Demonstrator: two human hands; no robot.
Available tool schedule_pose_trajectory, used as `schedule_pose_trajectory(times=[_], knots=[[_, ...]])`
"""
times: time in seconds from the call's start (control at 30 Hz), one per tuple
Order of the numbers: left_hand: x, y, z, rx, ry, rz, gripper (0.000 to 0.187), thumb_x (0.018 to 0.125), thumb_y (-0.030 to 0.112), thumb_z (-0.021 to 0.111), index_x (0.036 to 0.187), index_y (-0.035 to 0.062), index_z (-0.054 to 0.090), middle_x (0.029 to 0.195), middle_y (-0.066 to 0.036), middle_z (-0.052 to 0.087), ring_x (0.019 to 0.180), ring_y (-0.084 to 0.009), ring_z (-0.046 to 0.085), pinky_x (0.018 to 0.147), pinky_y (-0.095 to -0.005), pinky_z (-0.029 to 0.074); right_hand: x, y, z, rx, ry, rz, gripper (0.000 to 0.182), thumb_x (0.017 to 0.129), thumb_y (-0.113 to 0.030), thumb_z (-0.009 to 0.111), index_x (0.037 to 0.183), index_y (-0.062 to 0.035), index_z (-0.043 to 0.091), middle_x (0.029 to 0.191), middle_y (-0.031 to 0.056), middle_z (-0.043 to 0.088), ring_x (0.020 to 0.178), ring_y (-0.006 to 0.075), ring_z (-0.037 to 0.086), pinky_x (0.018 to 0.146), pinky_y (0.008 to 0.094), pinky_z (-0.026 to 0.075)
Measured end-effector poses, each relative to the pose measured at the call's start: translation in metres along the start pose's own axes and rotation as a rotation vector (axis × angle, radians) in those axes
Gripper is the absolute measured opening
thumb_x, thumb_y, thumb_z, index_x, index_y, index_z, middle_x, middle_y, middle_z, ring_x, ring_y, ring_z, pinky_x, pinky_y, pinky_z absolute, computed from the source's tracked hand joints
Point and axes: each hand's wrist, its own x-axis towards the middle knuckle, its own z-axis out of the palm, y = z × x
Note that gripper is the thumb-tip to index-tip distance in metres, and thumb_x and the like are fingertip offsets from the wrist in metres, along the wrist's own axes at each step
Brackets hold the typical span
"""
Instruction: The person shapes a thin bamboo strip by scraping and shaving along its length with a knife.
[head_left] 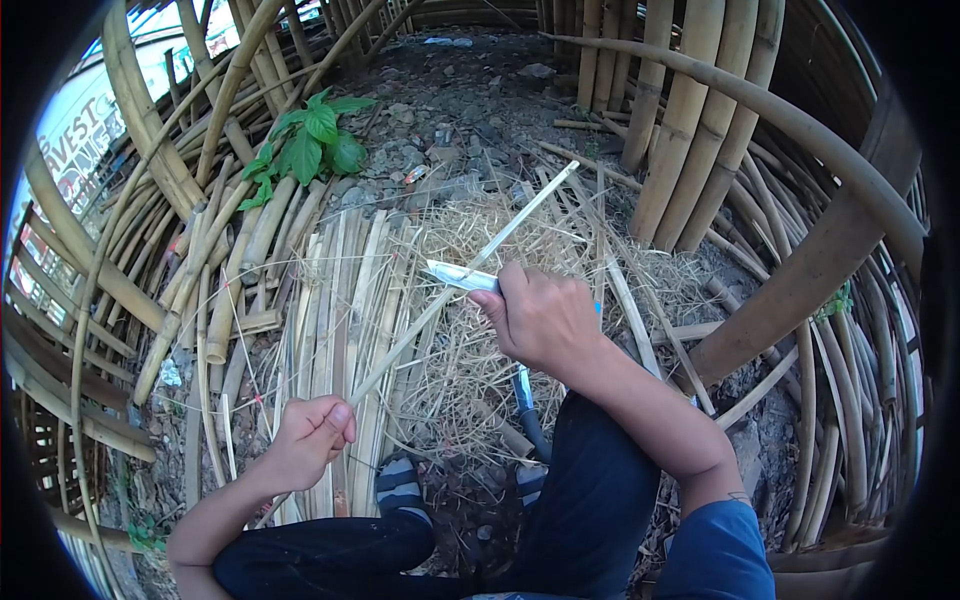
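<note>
My left hand point(312, 440) is closed on the lower end of a long, thin bamboo strip point(405, 345), which slants up and away to the right over the ground. My right hand point(545, 315) grips a knife point(462, 276), its pale blade pointing left and lying across the strip partway along. A bit of blue shows behind that hand; most of the knife's handle is hidden by my fingers. Below the hands, a heap of curly bamboo shavings point(460, 350) covers the ground. Split bamboo slats point(335, 300) lie side by side to the left of it.
A tool with a dark handle point(535, 430) rests beside my right leg. Thick upright bamboo poles point(690, 110) stand at right, with a leaning pole point(800, 270) nearer me. Bamboo pieces point(250, 250) pile up at left near a green plant point(315, 140). Stony ground point(450, 100) lies beyond.
</note>
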Motion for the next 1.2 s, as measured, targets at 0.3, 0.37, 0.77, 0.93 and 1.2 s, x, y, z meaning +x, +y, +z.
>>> schedule_pose_trajectory(times=[0.3,0.37,0.77,0.93,1.2], knots=[[-0.004,0.004,-0.003,-0.022,-0.019,-0.003,0.037,0.103,0.023,0.042,0.076,0.0003,0.054,0.057,0.004,0.041,0.050,-0.0038,0.033,0.045,-0.0214,0.028,-0.003,0.010,-0.001,-0.047,0.000,0.006,0.041,0.096,-0.038,0.049,0.072,-0.0052,0.050,0.050,0.0092,0.052,0.039,0.0239,0.051,0.037,0.0354,0.038],[-0.005,0.005,-0.003,-0.008,-0.010,0.002,0.038,0.102,0.023,0.042,0.075,0.0001,0.054,0.057,0.004,0.041,0.050,-0.0038,0.034,0.045,-0.0214,0.029,-0.004,0.012,-0.001,-0.055,0.009,-0.010,0.041,0.097,-0.039,0.047,0.073,-0.0052,0.050,0.050,0.0107,0.052,0.039,0.0261,0.051,0.037,0.0378,0.037],[-0.016,-0.015,-0.018,0.141,0.096,-0.045,0.037,0.101,0.022,0.045,0.073,0.0011,0.057,0.056,0.003,0.044,0.051,-0.0044,0.037,0.048,-0.0217,0.032,0.001,0.078,-0.020,-0.182,0.019,0.532,0.048,0.098,-0.039,0.042,0.074,0.0002,0.056,0.061,0.0208,0.060,0.057,0.0377,0.061,0.055,0.0473,0.046],[-0.020,-0.029,-0.032,0.155,0.173,-0.006,0.037,0.100,0.022,0.046,0.073,0.0008,0.057,0.056,0.003,0.044,0.052,-0.0050,0.038,0.049,-0.0220,0.032,-0.009,0.101,-0.024,-0.136,0.022,0.892,0.054,0.099,-0.042,0.036,0.081,0.0016,0.062,0.075,0.0272,0.063,0.075,0.0423,0.062,0.073,0.0497,0.046],[-0.002,-0.009,-0.003,0.458,0.323,0.198,0.023,0.096,0.012,0.052,0.079,-0.0009,0.060,0.057,-0.004,0.048,0.050,-0.0096,0.041,0.047,-0.0263,0.032,-0.006,-0.003,-0.032,0.335,-0.060,0.232,0.032,0.097,-0.028,0.048,0.083,0.0003,0.052,0.058,0.0181,0.057,0.047,0.0366,0.056,0.047,0.0461,0.043]])
